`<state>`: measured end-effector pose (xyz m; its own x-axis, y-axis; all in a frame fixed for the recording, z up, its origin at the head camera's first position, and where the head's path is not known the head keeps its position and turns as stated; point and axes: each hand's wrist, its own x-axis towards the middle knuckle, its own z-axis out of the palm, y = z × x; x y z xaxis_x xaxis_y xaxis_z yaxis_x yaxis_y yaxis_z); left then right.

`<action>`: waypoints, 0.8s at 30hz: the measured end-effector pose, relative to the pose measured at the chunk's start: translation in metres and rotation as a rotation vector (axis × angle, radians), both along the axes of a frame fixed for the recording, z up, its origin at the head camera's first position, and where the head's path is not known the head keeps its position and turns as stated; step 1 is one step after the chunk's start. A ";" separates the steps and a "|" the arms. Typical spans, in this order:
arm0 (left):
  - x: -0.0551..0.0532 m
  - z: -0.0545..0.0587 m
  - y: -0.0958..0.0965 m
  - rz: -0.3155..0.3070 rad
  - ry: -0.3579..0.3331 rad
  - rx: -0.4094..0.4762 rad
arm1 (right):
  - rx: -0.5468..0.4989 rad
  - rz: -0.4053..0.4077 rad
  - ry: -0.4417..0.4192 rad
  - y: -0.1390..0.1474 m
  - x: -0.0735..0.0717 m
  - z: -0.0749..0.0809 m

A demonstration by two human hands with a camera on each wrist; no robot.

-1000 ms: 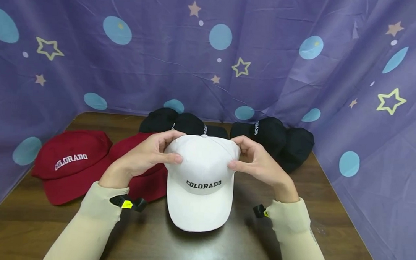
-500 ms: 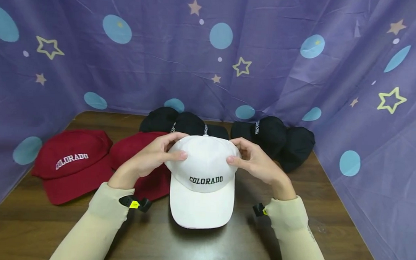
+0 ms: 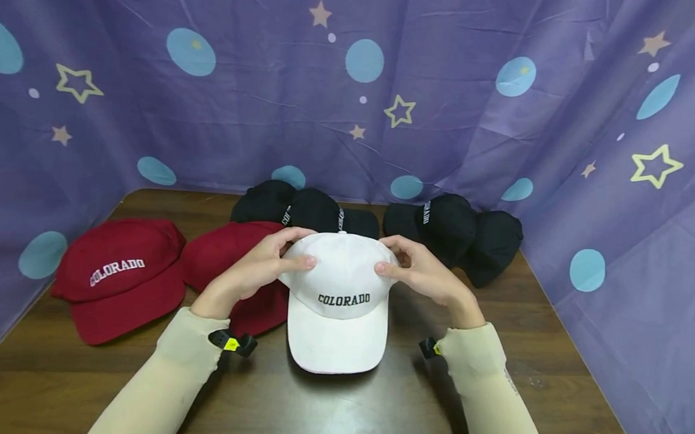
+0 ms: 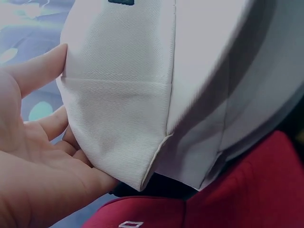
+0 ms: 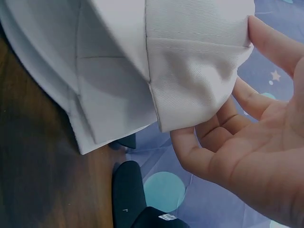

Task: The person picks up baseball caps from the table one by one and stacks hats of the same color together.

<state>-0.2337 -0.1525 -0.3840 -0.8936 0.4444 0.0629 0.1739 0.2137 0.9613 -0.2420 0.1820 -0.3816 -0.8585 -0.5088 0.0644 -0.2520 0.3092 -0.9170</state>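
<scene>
A white baseball cap point(image 3: 345, 274) lettered COLORADO faces me in the middle of the table, brim toward me. My left hand point(image 3: 259, 265) grips the left side of its crown, thumb on the front and fingers behind. On the right side, my right hand point(image 3: 428, 274) holds the crown the same way. The right wrist view shows the fingers curled under the cap's side edge point(image 5: 194, 85). Beneath it, another white cap point(image 5: 109, 95) shows, nested close. In the left wrist view, white cloth layers also lie behind the held cap point(image 4: 118, 114).
Two red caps point(image 3: 122, 254) lie overlapping on the left, one close behind my left hand. Black caps point(image 3: 313, 209) are lined up at the back, with more black caps point(image 3: 447, 227) at the back right. A purple curtain point(image 3: 258, 131) surrounds the wooden table point(image 3: 549, 377).
The white cap has shifted slightly right, and its brim edge sits higher in the head view. Both hands have moved with it, a little closer together, keeping their grip.
</scene>
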 end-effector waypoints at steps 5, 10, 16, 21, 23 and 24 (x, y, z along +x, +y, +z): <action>-0.001 -0.005 -0.001 0.020 -0.008 -0.040 | 0.014 -0.010 -0.025 -0.001 -0.003 -0.007; -0.001 -0.010 -0.002 0.039 -0.015 -0.097 | 0.051 -0.015 -0.024 -0.002 -0.006 -0.013; -0.002 -0.011 -0.003 0.037 0.004 -0.134 | 0.086 -0.020 -0.006 -0.003 -0.006 -0.015; -0.002 -0.012 -0.004 0.026 0.016 -0.144 | 0.101 -0.022 -0.005 -0.002 -0.007 -0.015; -0.002 -0.012 -0.005 0.023 0.027 -0.148 | 0.105 -0.023 -0.006 -0.002 -0.006 -0.015; -0.002 -0.012 -0.005 0.023 0.032 -0.152 | 0.106 -0.024 -0.007 -0.002 -0.006 -0.015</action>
<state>-0.2361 -0.1578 -0.3965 -0.9023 0.4304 0.0253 0.1973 0.3602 0.9118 -0.2484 0.1798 -0.3964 -0.8706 -0.4919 0.0050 -0.2370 0.4104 -0.8806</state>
